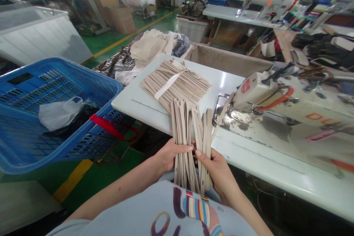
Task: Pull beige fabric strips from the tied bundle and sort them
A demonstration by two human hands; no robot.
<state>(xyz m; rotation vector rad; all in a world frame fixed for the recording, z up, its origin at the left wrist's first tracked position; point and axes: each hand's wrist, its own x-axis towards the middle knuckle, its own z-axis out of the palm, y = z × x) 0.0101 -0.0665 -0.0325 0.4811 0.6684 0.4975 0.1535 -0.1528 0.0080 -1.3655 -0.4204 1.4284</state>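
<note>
My left hand is closed around a bunch of narrow beige strips, thumb across the front. Closed on a smaller group of the same strips is my right hand, its thumb pressing on their face. The two groups stand side by side at the table's front edge, and small dark slots show near their lower ends. Just beyond lies a bundle of beige strips on the white tabletop, with a pale band across it. The fingers behind the strips are mostly hidden.
A sewing machine stands on the right of the table, with a beige strip by its needle area. To the left is a blue plastic basket holding bags. Beige cloth pieces are piled behind the table, beside a fabric-lined bin.
</note>
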